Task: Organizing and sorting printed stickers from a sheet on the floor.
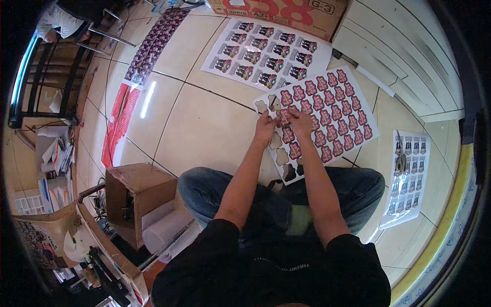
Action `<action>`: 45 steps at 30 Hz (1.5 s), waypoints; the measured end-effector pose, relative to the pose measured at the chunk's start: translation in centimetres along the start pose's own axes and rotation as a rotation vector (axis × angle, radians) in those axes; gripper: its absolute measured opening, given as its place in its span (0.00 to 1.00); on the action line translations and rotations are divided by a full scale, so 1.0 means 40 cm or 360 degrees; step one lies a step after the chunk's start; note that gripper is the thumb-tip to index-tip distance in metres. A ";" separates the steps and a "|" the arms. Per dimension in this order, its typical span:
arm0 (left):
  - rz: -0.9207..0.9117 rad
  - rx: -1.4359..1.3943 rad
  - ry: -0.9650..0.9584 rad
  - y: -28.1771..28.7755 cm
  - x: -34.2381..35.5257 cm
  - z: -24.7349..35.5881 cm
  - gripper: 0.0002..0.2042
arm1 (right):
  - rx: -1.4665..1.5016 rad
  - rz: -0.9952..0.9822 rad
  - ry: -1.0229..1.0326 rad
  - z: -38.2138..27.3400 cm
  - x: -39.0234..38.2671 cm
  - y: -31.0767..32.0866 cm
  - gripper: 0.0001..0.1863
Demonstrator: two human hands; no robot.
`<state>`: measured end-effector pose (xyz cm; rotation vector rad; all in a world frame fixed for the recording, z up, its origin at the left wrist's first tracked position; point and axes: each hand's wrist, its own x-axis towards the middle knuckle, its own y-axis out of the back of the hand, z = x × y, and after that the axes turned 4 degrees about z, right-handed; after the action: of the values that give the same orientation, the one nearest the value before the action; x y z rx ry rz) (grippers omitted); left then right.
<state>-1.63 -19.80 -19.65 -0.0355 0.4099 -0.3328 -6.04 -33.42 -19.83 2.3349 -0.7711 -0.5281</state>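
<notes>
The sticker sheet (325, 117) repeats badges (336, 112) — red (on white).

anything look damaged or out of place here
Yes: the white sheet of red, wavy-edged stickers has cloud-shaped gaps down its left side, some showing beige, others dark, so it looks incomplete beside its full rows. It also lies askew, overlapping the white sheet of dark figure prints. I see no spill.

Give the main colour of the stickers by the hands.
The stickers are mainly red; the head view shows it best.
</notes>
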 end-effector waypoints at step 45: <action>-0.0698 -0.1009 0.0211 0.070 -0.340 0.174 0.29 | 0.1892 -0.0549 -0.0413 -0.138 -0.367 0.132 0.11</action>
<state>-9.76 -12.96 -8.32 -0.7344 0.6275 -0.6278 -16.19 -25.08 -9.76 3.5948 -0.9571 -0.6178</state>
